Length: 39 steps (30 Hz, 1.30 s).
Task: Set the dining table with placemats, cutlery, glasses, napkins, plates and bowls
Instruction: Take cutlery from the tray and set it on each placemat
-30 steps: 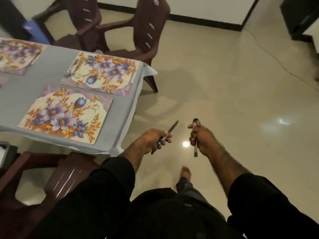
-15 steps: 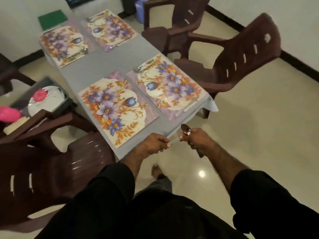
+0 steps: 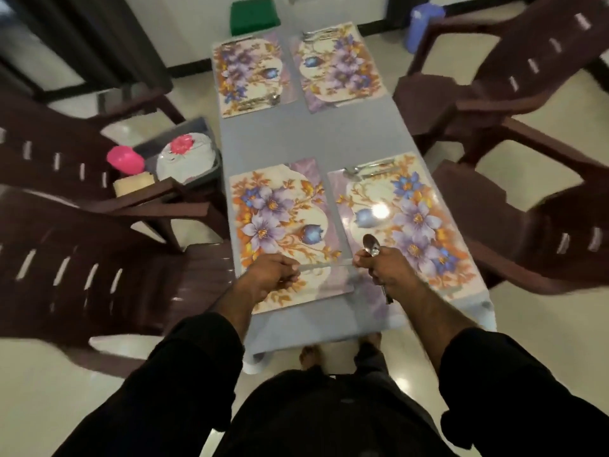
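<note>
While the right hand [image 3: 384, 267] grips a spoon [image 3: 371, 245], the left hand [image 3: 273, 275] holds a knife [image 3: 324, 266].

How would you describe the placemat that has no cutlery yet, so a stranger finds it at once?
On the long grey table lie four flowered placemats. Take the near placemat on the left, under the left hand. It alone carries no cutlery.

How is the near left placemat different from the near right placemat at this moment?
The near left placemat has no cutlery lying on it; the near right placemat has cutlery at its far edge. The left hand with a knife is over the left one; the right hand with a spoon is over the right one. Both share the same floral print.
</note>
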Each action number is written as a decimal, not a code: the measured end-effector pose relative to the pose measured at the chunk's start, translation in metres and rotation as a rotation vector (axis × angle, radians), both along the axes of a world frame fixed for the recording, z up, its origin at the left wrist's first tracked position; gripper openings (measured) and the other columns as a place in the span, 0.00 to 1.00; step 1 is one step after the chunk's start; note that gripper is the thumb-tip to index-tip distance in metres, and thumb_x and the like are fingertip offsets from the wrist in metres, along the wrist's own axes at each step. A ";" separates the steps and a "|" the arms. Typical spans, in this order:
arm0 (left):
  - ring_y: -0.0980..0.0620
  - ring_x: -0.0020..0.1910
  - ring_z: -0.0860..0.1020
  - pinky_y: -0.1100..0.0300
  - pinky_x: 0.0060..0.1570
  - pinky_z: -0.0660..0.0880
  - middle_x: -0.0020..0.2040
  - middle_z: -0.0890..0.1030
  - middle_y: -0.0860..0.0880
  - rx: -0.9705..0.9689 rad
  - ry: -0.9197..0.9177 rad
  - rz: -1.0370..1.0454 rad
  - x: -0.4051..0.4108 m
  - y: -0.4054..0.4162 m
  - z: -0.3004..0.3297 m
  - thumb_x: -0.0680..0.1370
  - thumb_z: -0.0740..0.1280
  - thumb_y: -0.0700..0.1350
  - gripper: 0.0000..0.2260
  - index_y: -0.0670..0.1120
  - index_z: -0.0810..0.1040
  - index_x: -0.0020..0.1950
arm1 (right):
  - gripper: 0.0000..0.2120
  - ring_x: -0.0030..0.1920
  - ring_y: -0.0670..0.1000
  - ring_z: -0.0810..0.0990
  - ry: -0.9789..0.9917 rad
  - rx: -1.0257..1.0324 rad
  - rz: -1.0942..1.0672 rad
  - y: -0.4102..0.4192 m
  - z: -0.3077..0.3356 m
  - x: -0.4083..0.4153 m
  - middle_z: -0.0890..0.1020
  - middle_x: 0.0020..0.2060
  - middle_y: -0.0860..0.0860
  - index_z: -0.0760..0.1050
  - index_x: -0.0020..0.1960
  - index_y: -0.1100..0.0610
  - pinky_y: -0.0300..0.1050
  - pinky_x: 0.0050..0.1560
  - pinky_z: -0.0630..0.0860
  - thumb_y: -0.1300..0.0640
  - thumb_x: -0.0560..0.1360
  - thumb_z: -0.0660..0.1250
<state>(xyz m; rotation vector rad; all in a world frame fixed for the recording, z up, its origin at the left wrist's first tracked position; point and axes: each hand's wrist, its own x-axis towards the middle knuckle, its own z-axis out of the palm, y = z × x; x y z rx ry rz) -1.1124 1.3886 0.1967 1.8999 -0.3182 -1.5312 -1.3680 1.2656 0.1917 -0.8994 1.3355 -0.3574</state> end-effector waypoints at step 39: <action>0.47 0.35 0.80 0.60 0.35 0.81 0.37 0.84 0.40 -0.213 0.051 0.547 0.152 -0.100 -0.033 0.79 0.74 0.33 0.01 0.36 0.85 0.48 | 0.06 0.39 0.40 0.81 0.170 -0.560 0.841 -0.149 -0.036 0.208 0.86 0.38 0.42 0.87 0.48 0.48 0.36 0.41 0.74 0.51 0.73 0.81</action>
